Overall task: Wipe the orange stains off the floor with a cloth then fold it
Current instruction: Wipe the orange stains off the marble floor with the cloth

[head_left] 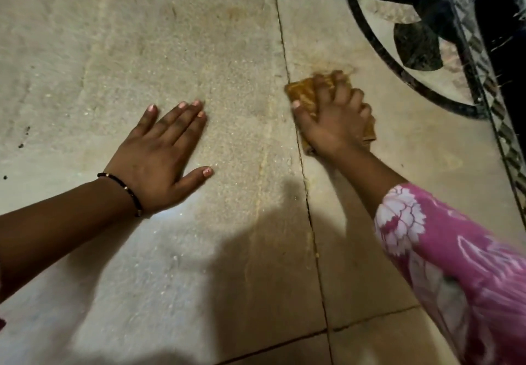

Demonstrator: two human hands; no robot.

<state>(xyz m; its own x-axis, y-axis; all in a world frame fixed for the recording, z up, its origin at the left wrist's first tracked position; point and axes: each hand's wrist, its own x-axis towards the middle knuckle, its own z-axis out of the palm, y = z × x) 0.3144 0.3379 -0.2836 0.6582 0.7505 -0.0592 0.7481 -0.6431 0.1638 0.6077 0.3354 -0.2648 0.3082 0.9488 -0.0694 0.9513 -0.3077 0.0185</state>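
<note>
My right hand presses a bunched orange-brown cloth onto the pale stone floor, just right of a dark tile joint. An orange smear lies on the floor right beyond the cloth. A fainter orange mark shows further away on the left tile. Thin orange traces run along the joint. My left hand lies flat on the floor, fingers spread, holding nothing, left of the joint.
A black curved inlay and a checkered border run along the right side of the floor. A dark area lies beyond the border at top right. Small dark specks dot the floor at far left.
</note>
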